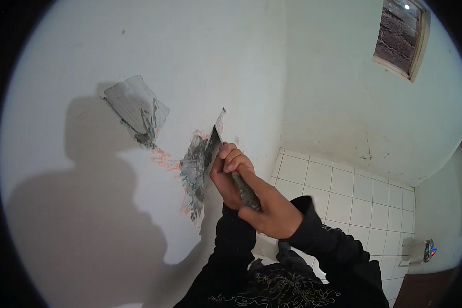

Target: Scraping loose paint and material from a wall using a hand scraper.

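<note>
A putty knife point(248, 194) with a worn, mottled handle is in my right hand point(272, 208), its fingers wrapped round it. Its dark metal blade point(214, 145) is against or very near the white wall, over a rough patch of grey filler point(192, 167). My left hand point(224, 180) is closed at the blade end of the same knife, partly hidden behind my right hand. Chipped orange-pink edges surround the rough patch. Up and to the left, a smoother grey patch point(138, 105) shows trowel lines and a thicker ridge along its lower edge.
The white wall point(200, 56) fills the left side and carries my shadow. White square tiles point(339, 187) cover the floor at right. A framed window opening point(399, 41) is high on the adjoining wall. A small device with coloured lights point(429, 251) sits at the far right.
</note>
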The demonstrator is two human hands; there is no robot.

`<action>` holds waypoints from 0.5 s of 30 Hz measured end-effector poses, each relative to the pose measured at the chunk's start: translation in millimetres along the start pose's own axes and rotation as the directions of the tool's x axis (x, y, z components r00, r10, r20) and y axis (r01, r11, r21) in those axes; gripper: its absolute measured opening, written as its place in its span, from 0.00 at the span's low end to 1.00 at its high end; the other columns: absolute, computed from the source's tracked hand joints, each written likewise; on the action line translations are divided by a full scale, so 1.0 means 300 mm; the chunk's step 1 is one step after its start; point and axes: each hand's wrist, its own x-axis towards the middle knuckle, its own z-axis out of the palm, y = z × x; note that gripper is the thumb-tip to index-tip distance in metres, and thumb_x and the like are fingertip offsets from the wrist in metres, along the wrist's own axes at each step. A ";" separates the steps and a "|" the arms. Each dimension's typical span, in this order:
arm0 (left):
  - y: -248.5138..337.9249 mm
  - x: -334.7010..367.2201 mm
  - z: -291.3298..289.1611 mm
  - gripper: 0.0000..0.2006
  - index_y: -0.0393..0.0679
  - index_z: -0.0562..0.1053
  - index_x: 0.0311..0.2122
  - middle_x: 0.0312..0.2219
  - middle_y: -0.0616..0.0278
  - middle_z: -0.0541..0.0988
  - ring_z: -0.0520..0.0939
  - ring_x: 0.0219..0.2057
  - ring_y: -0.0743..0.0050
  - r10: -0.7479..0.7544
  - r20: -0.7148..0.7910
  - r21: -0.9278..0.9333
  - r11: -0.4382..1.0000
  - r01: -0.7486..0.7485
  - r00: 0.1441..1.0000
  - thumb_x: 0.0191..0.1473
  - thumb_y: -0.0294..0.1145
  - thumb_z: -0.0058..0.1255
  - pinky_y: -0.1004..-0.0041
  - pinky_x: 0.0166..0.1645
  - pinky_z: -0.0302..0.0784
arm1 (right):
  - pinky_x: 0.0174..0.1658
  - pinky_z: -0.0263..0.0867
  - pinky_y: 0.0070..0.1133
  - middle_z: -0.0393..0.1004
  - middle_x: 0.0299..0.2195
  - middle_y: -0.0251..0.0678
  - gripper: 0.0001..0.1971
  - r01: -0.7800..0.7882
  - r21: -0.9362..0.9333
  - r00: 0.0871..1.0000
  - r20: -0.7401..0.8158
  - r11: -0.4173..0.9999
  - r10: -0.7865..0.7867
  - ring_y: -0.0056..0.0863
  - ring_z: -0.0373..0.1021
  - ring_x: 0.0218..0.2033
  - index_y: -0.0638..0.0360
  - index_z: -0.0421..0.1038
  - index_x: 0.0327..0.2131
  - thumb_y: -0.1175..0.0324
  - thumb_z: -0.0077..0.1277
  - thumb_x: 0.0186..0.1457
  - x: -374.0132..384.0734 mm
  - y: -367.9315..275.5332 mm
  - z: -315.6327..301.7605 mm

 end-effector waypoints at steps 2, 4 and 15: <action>-0.011 0.067 -0.004 0.08 0.40 0.61 0.24 0.14 0.69 0.60 0.63 0.17 0.83 -0.108 0.009 -0.053 0.993 0.109 0.994 0.54 0.27 0.38 0.82 0.25 0.64 | 0.26 0.62 0.14 0.65 0.33 0.40 0.35 -0.140 0.063 0.990 -0.024 0.988 0.141 0.18 0.65 0.23 0.63 0.43 0.58 0.79 0.43 0.44 0.037 0.012 -0.008; -0.020 0.158 0.055 0.07 0.40 0.63 0.24 0.14 0.70 0.59 0.63 0.17 0.83 -0.108 -0.105 -0.195 0.977 0.086 0.989 0.53 0.28 0.40 0.82 0.26 0.64 | 0.20 0.60 0.15 0.65 0.28 0.37 0.34 -0.446 0.309 0.893 0.098 0.840 0.439 0.17 0.63 0.17 0.62 0.42 0.58 0.77 0.43 0.47 0.120 -0.019 -0.038; -0.028 0.205 0.038 0.05 0.39 0.62 0.26 0.15 0.68 0.62 0.64 0.17 0.82 -0.162 -0.057 -0.119 0.981 0.154 0.985 0.53 0.25 0.38 0.82 0.27 0.65 | 0.16 0.59 0.15 0.64 0.20 0.35 0.32 -0.555 0.282 0.831 0.155 0.783 0.534 0.17 0.62 0.14 0.62 0.45 0.58 0.76 0.42 0.47 0.156 -0.012 -0.096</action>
